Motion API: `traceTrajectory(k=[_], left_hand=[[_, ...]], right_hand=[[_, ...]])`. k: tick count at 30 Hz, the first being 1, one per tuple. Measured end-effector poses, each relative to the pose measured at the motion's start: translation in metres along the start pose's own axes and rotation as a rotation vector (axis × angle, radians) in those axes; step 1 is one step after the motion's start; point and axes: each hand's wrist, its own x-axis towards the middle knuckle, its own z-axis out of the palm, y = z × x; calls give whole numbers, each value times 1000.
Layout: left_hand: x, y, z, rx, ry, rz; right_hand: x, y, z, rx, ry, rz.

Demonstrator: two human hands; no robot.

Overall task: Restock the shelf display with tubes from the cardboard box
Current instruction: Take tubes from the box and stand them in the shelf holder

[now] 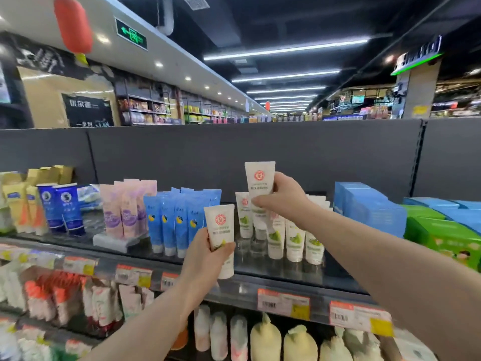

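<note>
My left hand [205, 254] grips a white tube with a red round logo [220, 225], upright, cap down, just in front of the top shelf's edge. My right hand [282, 198] holds a second white tube of the same kind [260, 178] higher up, above a group of matching white tubes with green leaves [294, 241] that stand on the dark top shelf [276, 272]. The cardboard box is out of view.
Blue tubes [177, 222] stand left of the white ones, then pink tubes [125, 209] and dark blue tubes [62, 207]. Blue boxes [369, 207] and green boxes [442, 235] fill the shelf's right end. Price tags [283, 302] line the shelf edge. Pouches hang on the lower shelf.
</note>
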Motion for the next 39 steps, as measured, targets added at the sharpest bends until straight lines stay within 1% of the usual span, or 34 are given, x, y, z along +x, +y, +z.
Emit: traceTrajectory(k=[4,7,10,13,16,18,20,24,29,35,39], left_hand=[[18,1,10,-62,72,-19],[29,-2,14,-53,114,-34],[40,-4,15,-21,124,-35],[49,-7,15,-36,86,-27],[55,-10,13,-57,15,-25],[60,-13,11,-25,-17,-13],[65,-14,10,-2,-35,4],[69,-18,9,-32,-105,21],[69,-23,8,-65,-146,14],[70,-24,8,-118,-182,-6],[72,-22,8,-122,-190,-6]], right_hand=[[37,-2,4,-33,-46,-75],[57,5,8,-79,-49,-68],[74,15,11,-127,-54,-18],[86,19,12,-212,-59,31],[90,20,14,-324,-145,68],[92,22,16,-415,-191,70],[93,23,17,-483,-206,72],[94,22,17,-590,-233,119],[91,22,21,-723,-301,174],[95,13,23,-892,-369,191],[96,10,24,-948,-420,209]])
